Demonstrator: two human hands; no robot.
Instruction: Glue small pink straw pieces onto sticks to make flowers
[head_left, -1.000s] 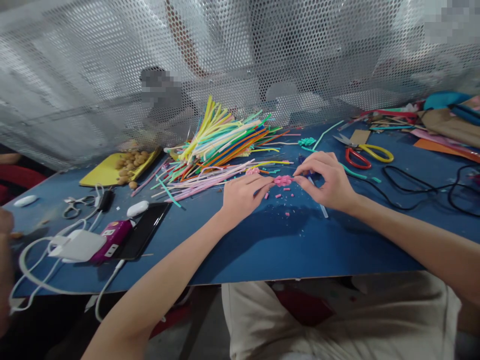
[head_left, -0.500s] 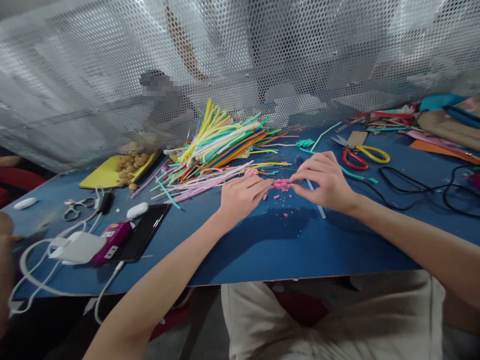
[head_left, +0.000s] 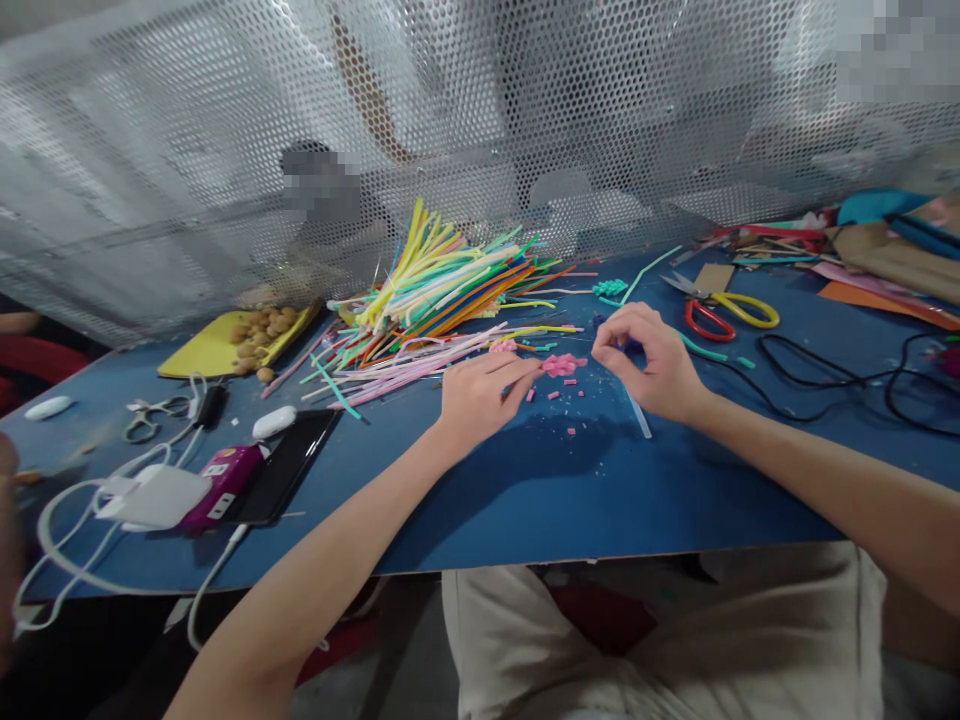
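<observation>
Left hand [head_left: 480, 400] pinching the left end of a small, knobbly pink piece [head_left: 561, 366] above the blue table [head_left: 480, 510], right hand [head_left: 649, 360] just right of it, apart from it, thumb and index fingertips together.

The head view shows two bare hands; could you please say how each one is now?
Left hand: closed, pinching a small knobbly pink piece.
Right hand: fingers curled; whether it holds anything cannot be told.
</observation>
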